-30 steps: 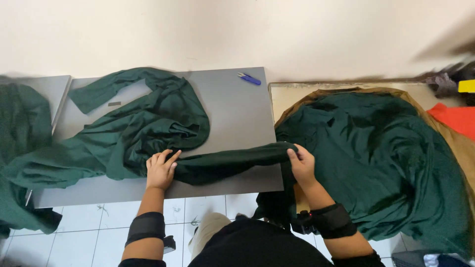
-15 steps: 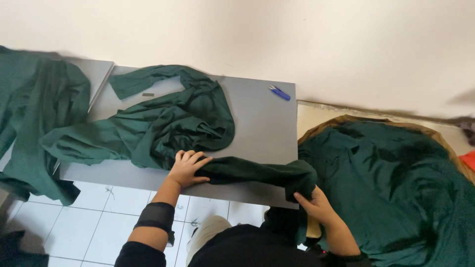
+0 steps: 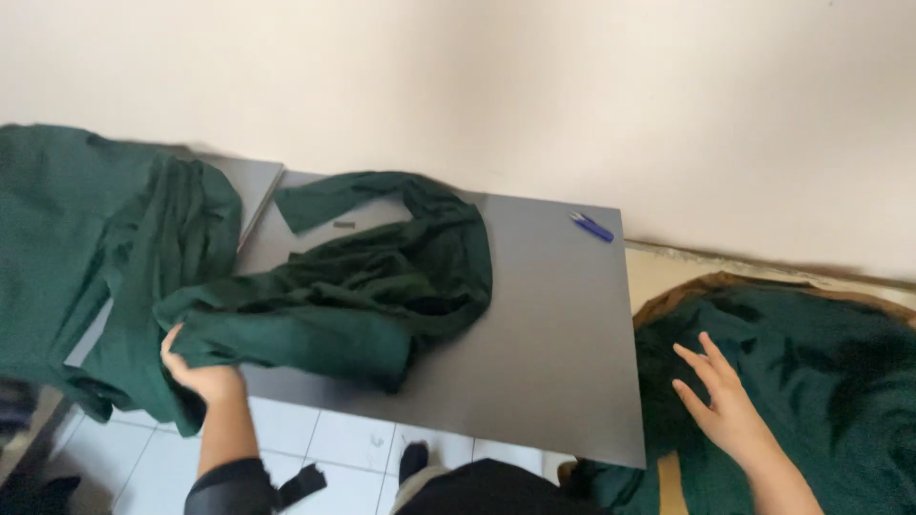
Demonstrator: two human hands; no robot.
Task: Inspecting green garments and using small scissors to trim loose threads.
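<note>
Two bare hands show in our single head view, looking down. Our left hand [image 3: 202, 374] is closed around a fold of the dark green garment [image 3: 367, 286], gripping it at the near left corner of the grey table [image 3: 563, 353]; the cloth spreads away from that hand across the tabletop, bunched and twisted, one sleeve trailing toward the wall. More green fabric [image 3: 86, 257] lies heaped just beyond and to the left of this hand, partly over the table edge. We judge that the gripped garment could slide off toward the tiled floor [image 3: 324, 439], since much of its weight hangs near the edge, or tangle with the heap beside it. Our left forearm rises from below, wrist bent, fingers curled under the cloth. Our right hand [image 3: 720, 401] is open and empty, fingers spread, palm down, hovering over a second pile of green fabric [image 3: 821, 381] to the right. Far beyond it, a small blue clipper [image 3: 593, 227] rests by the wall.
</note>
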